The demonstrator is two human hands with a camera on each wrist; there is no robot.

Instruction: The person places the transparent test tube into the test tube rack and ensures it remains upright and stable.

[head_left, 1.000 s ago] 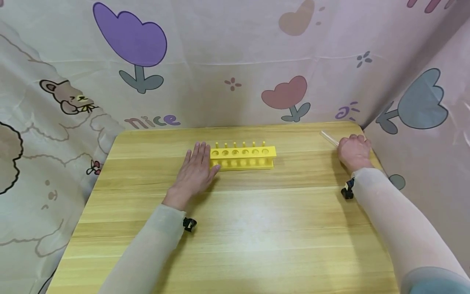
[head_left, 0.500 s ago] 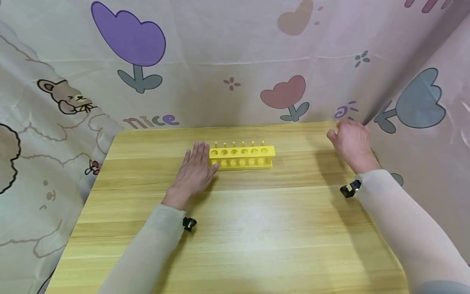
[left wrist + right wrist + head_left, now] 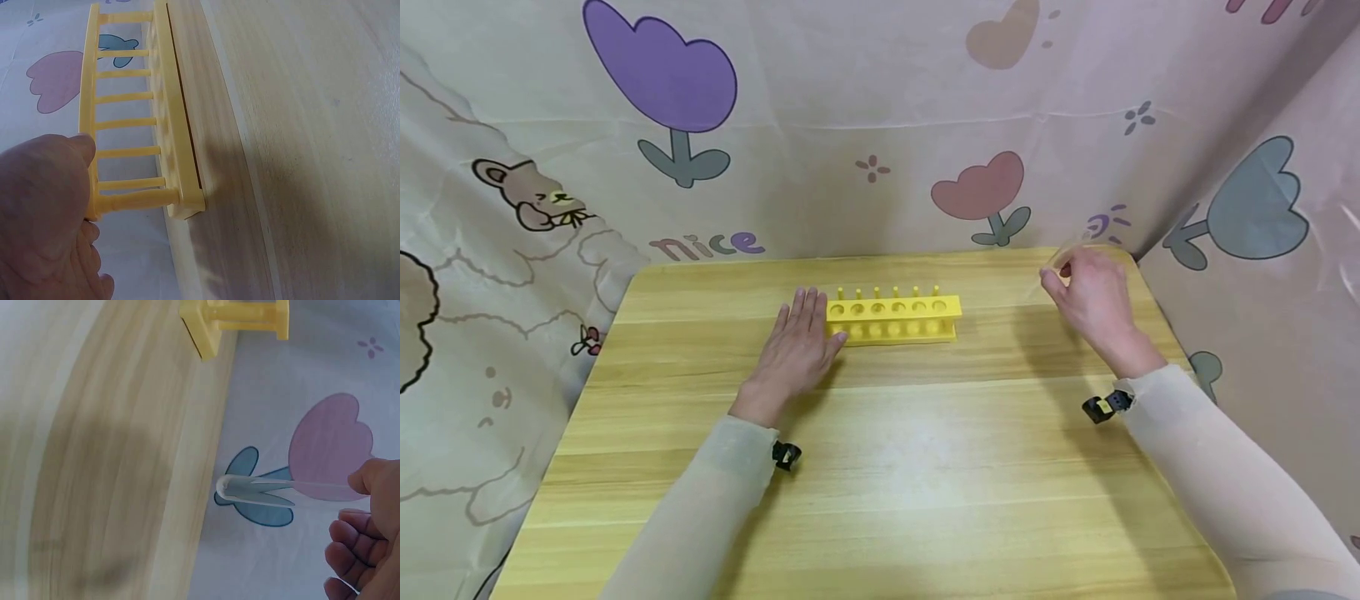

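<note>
One rack (image 3: 887, 317), six top holes (image 3: 877, 309), six pegs (image 3: 877, 292), one clear tube (image 3: 284, 492), two wrist cameras (image 3: 786, 456).

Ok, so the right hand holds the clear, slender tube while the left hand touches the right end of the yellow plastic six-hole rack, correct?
One slip: the left hand touches the left end of the yellow plastic six-hole rack, not the right, as the head view shows. The right hand does hold the clear, slender tube.
</note>
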